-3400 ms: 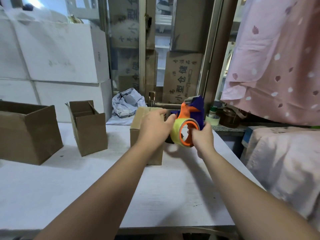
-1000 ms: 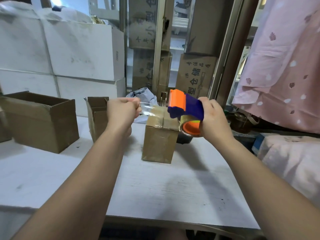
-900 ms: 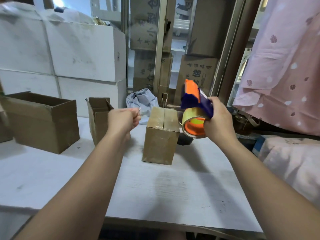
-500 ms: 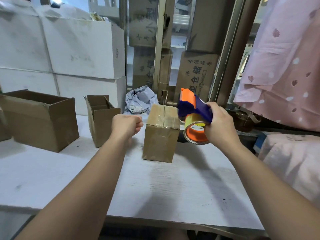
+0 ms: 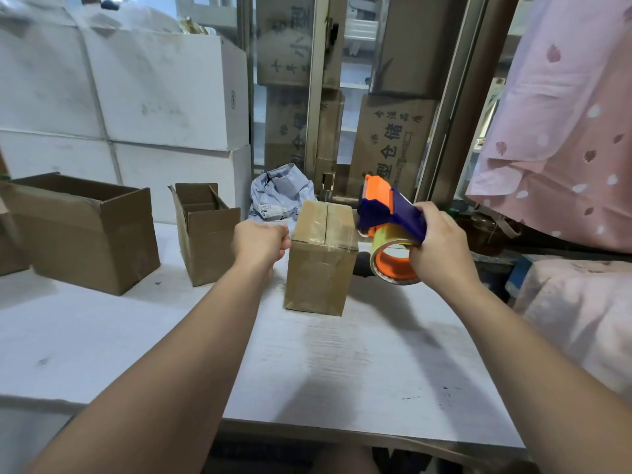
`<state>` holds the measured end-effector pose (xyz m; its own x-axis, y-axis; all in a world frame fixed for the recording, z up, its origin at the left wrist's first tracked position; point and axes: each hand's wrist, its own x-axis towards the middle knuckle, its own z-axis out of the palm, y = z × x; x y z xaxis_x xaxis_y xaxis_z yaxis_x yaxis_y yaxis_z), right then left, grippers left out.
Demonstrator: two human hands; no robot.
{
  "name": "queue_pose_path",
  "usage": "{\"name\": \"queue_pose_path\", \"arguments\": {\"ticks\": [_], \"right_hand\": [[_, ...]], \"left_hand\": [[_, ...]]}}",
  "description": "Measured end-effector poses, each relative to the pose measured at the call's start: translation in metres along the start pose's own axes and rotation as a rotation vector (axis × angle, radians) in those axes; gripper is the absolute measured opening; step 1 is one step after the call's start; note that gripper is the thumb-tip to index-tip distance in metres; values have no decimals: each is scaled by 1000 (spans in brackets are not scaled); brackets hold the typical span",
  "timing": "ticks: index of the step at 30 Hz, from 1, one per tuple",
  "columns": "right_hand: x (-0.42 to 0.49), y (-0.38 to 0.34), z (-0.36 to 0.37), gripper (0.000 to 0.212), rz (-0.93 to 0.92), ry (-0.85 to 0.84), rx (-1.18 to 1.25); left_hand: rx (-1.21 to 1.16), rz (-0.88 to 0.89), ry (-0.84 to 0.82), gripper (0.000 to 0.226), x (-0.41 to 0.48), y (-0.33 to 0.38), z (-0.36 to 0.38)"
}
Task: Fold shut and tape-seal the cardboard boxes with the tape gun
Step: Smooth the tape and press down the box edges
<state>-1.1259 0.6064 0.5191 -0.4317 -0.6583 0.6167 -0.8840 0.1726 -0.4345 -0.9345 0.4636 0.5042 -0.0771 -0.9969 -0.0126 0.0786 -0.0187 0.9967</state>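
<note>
A small brown cardboard box (image 5: 319,268) stands upright mid-table with its top flaps folded shut. A strip of clear tape lies across its top. My right hand (image 5: 439,246) grips the blue and orange tape gun (image 5: 390,218), whose orange head touches the box's top right edge. The yellow-orange tape roll (image 5: 393,263) hangs under the gun beside the box. My left hand (image 5: 261,242) is a closed fist at the box's top left edge; whether it pinches the tape end I cannot tell.
Two open cardboard boxes stand on the white table (image 5: 342,371): a narrow one (image 5: 208,234) left of my fist and a large one (image 5: 82,230) further left. White cartons (image 5: 164,90) stack behind them. A crumpled mailer bag (image 5: 280,193) lies behind the box. Pink cloth (image 5: 564,131) hangs at right.
My left hand pulled a strip of tape leftward and both hands came down, laying it across the box top. The tape gun dropped to the box's right edge.
</note>
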Motion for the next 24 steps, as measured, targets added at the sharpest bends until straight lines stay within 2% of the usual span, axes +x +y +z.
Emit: {"name": "queue_pose_path", "arguments": {"ticks": [10, 14, 18, 21, 24], "right_hand": [[-4, 12, 21, 57, -27, -138, -48], [-4, 16, 27, 54, 17, -178, 45], [-10, 21, 38, 61, 95, -237, 127], [-15, 21, 44, 61, 132, -210, 184], [-18, 20, 46, 59, 153, -201, 189]], "left_hand": [[-33, -100, -59, 18, 5, -7, -4], [18, -89, -90, 20, 7, -8, -4], [117, -21, -87, 23, 10, -11, -3], [199, 9, -89, 26, 11, -14, -3], [81, -118, -135, 23, 7, -12, -1]]}}
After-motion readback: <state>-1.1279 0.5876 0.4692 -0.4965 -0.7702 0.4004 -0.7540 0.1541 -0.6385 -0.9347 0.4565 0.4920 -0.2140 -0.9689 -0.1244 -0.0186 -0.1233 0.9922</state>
